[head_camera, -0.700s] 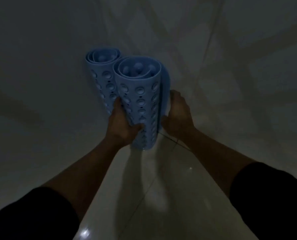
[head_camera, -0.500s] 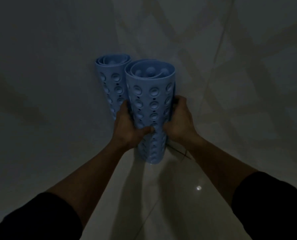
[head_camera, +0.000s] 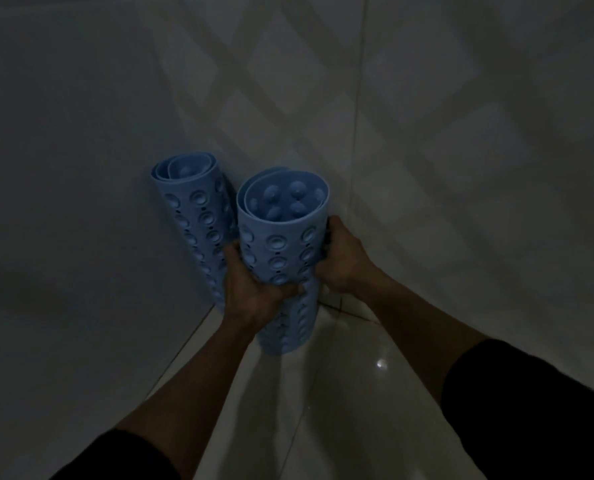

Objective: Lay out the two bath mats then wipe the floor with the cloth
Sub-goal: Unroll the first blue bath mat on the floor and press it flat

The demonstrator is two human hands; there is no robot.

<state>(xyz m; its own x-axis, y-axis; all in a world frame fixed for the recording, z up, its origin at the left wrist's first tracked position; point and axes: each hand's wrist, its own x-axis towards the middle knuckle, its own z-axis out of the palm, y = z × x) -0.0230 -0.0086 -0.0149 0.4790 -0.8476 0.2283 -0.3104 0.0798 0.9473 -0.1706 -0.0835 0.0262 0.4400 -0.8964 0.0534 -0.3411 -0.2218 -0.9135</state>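
Both hands, left hand (head_camera: 254, 292) and right hand (head_camera: 344, 261), curl round the nearer rolled blue rubber bath mat (head_camera: 281, 251), fingertips hidden behind it, while the second rolled blue mat (head_camera: 195, 216) leans at ten o'clock in the dim wall corner, its foot hidden above the glossy tiled floor (head_camera: 340, 393).

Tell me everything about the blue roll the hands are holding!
The held bath mat is pale blue, looks rubbery, and is rolled into an upright tube. Round bumps and small holes cover it; suction cups show inside its open top. The left hand and right hand grip its middle, beside the other rolled mat in the corner.
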